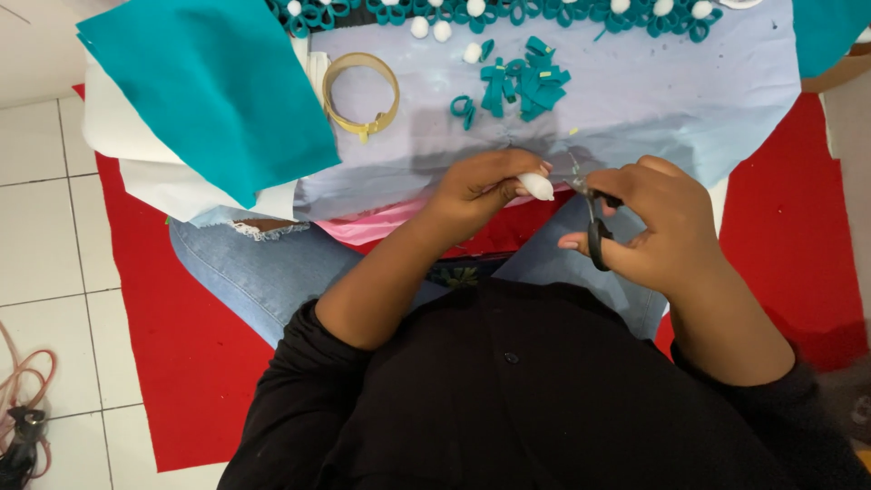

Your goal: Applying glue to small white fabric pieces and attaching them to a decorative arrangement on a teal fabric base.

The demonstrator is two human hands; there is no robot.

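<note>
My left hand pinches a small white padded piece between its fingertips, just above my lap. My right hand grips black-handled scissors, whose blades point toward the white piece and almost touch it. Both hands hover over the near edge of a pale lilac cloth. On that cloth lies a pile of teal fabric loops with a few white pom-poms near it. A row of teal loops with white centres runs along the cloth's far edge.
A gold embroidery hoop lies left of the loops. A teal felt sheet rests on white fabric at the left. Pink fabric sticks out under the cloth. A red mat covers white floor tiles. Cables lie at the lower left.
</note>
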